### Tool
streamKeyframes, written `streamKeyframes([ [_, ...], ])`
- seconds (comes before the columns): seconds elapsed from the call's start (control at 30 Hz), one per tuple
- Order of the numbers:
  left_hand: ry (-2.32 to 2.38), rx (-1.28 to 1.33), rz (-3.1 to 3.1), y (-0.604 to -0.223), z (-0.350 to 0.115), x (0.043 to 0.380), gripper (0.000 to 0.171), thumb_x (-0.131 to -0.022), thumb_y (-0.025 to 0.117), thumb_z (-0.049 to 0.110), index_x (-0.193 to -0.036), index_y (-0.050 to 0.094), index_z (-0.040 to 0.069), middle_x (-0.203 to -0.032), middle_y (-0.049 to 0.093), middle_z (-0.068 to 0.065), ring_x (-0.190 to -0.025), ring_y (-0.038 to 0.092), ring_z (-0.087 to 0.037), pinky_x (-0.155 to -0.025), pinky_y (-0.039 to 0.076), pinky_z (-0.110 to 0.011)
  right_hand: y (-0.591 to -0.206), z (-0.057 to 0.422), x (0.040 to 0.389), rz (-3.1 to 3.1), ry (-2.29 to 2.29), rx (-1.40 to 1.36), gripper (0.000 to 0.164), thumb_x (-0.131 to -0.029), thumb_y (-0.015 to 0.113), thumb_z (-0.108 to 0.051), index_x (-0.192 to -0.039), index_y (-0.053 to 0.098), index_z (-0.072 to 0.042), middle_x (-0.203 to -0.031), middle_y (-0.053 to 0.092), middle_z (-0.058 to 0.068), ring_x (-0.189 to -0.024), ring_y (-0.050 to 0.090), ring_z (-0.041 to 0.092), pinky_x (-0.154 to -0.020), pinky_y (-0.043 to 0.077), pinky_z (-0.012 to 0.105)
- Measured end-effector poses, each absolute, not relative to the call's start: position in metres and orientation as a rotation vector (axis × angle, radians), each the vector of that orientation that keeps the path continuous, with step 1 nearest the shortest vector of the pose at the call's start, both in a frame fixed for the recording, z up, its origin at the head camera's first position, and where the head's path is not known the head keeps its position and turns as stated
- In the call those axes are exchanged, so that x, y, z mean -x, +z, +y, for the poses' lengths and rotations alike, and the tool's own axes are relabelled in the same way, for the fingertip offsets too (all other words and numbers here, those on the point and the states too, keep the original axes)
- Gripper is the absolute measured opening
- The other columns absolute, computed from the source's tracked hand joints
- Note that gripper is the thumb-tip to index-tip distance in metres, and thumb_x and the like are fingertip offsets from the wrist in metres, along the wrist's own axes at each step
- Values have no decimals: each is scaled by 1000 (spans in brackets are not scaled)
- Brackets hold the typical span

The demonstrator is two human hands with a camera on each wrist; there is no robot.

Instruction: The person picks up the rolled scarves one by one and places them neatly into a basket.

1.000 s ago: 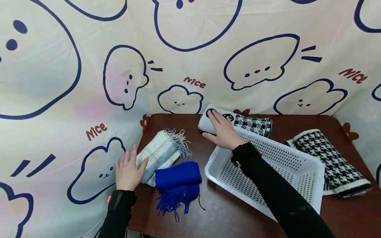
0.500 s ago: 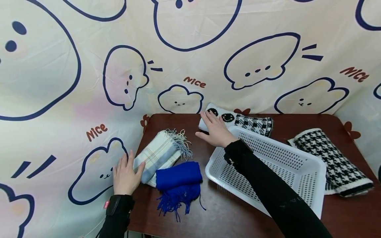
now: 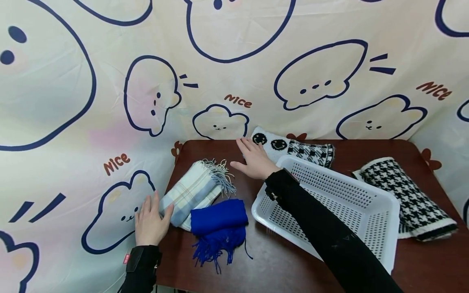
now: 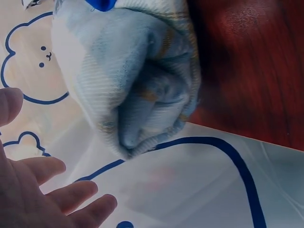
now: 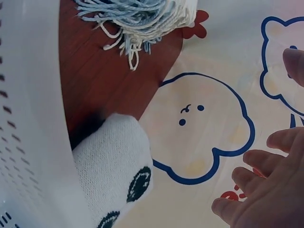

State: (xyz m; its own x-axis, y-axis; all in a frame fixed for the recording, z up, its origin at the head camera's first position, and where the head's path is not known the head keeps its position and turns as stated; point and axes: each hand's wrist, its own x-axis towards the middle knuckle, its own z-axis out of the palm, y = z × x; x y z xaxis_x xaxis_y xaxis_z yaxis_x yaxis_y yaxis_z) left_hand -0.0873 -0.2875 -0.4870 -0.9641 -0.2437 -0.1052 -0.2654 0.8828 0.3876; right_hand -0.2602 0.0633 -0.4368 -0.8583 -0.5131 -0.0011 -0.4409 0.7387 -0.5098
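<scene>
At the table's left edge my left hand (image 3: 151, 221) is held with fingers spread, beside a folded pale blue and cream plaid scarf (image 3: 190, 191). The left wrist view shows the scarf's rolled end (image 4: 128, 80) apart from the fingers. My right hand (image 3: 256, 160) is stretched out over the far side of the table, holding nothing. Near its fingers lies a folded white knit scarf (image 3: 272, 151) with black round patches and a checked end. The right wrist view has that hand (image 5: 270, 185) away from the white scarf (image 5: 111, 166). A blue fringed scarf (image 3: 220, 219) lies next to the plaid one.
A white perforated plastic basket (image 3: 329, 195) stands at the centre right, under my right forearm. Beyond it, a black and white houndstooth scarf (image 3: 406, 199) lies folded at the right. A patterned cloth (image 3: 220, 73) hangs behind the brown table (image 3: 271, 260).
My right hand has drifted left, off the white scarf's patches. My left hand has shifted slightly left and toward me, away from the plaid scarf. The scarves and basket stay put.
</scene>
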Motion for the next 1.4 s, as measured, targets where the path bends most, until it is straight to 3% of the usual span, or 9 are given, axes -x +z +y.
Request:
streamKeyframes([
  [0.67, 734, 500, 2984, -506, -288, 85, 84, -112, 52, 46, -169, 15, -3, -172, 12, -36, -158, 16, -55, -126, 10, -73, -447, 34, 266, 2607, -934, 719, 88, -111, 55, -49, -172, 9, -5, -178, 10, 21, -165, 6, 38, -131, 9, 62],
  [0.8, 774, 551, 2977, -510, -286, 84, 84, -112, 51, 47, -169, 15, -2, -172, 13, -36, -156, 19, -57, -125, 14, -73, -451, 28, 266, 2572, -966, 715, 88, -111, 54, -50, -172, 8, -6, -178, 10, 20, -165, 6, 36, -133, 10, 57],
  [1.0, 872, 634, 2915, -515, -283, 83, 88, -111, 48, 53, -171, 9, 2, -173, 10, -34, -153, 21, -61, -123, 22, -72, -454, 21, 266, 2507, -1014, 699, 88, -112, 53, -49, -172, 6, -6, -178, 10, 20, -165, 6, 35, -134, 10, 50],
  [1.4, 1088, 697, 2846, -528, -276, 82, 95, -111, 47, 57, -172, -6, 7, -174, 9, -32, -157, 19, -54, -124, 22, -70, -467, -1, 267, 2378, -1111, 627, 86, -113, 49, -50, -172, 4, -6, -179, 10, 14, -165, 13, 30, -133, 17, 46],
])
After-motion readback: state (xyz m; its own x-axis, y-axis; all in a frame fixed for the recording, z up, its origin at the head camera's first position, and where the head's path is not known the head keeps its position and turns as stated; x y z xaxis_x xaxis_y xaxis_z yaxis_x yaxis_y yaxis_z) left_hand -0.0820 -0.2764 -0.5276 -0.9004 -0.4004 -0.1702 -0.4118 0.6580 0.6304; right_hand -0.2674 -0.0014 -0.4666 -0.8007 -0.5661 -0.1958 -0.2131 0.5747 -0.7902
